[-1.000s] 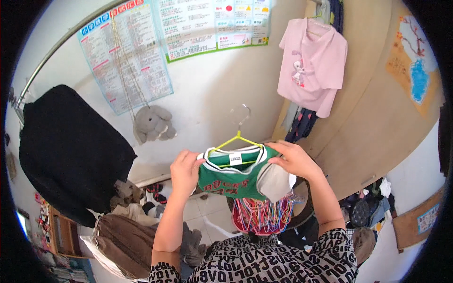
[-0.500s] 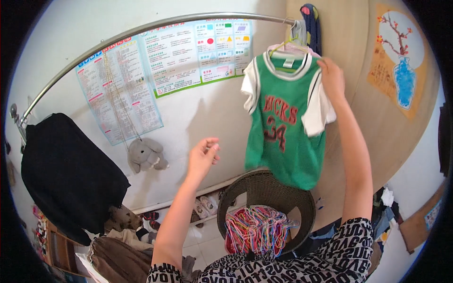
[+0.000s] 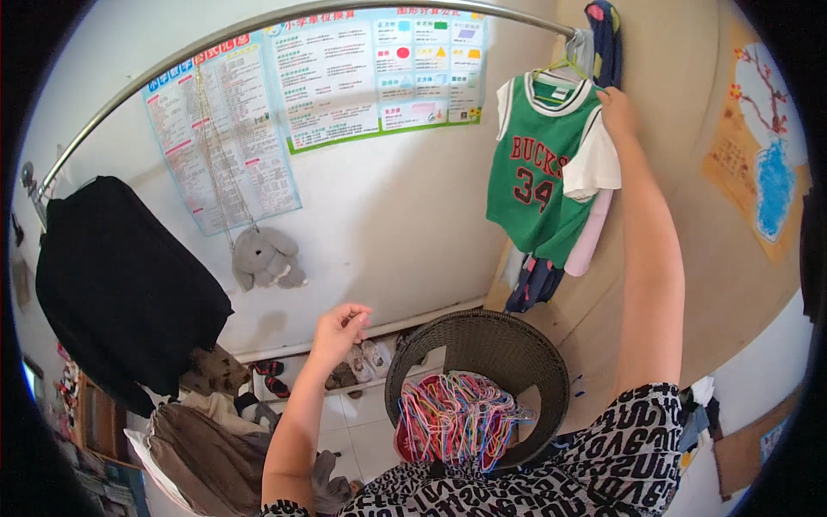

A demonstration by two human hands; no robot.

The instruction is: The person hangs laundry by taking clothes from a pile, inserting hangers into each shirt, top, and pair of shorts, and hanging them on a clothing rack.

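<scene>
A green short-sleeved jersey (image 3: 536,185) with white sleeves and red-and-black lettering hangs on a light green hanger (image 3: 564,67) by the right end of the metal rail. My right hand (image 3: 615,110) is closed on the jersey's shoulder on the right side; the fingertips are partly hidden. Lower left of it, my left hand (image 3: 338,333) hovers in front of the wall, fingers loosely bent, with nothing seen in it. Below both hands stands a dark brown woven basket (image 3: 482,326) holding a tangle of many-coloured hangers (image 3: 461,418).
Behind the jersey hang a pink garment (image 3: 589,237) and a dark patterned one (image 3: 607,43). The curved rail (image 3: 284,19) runs left to a black garment (image 3: 125,284). A grey plush rabbit (image 3: 267,258) dangles against the wall. Shoes (image 3: 370,358) line the wall's foot; clothes (image 3: 202,457) are piled lower left.
The jersey has moved right and up with my right hand and now hangs close to the rail's end in front of other clothes. My left hand has dropped lower and to the left.
</scene>
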